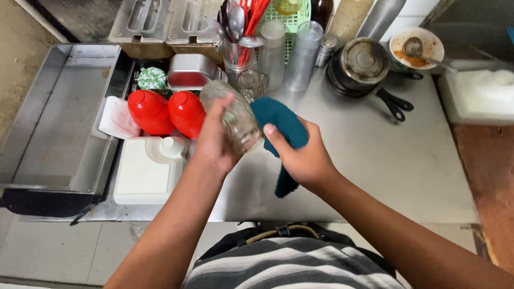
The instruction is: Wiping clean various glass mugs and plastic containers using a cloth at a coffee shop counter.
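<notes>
Head camera looks down: the left hand (214,140) grips a clear glass jar (231,114) tipped over the steel counter (375,160). The right hand (302,158) squeezes a teal cloth (278,120) against the jar's end. Wiping looks halfway; another glass (249,83) waits near.

Bare arms, striped top

Both forearms are uncovered from the fingers of the left hand (214,140) and right hand (302,155) back; nearer the body, a grey-and-white striped shirt (292,265) and a tan strap (278,232) above it
</notes>
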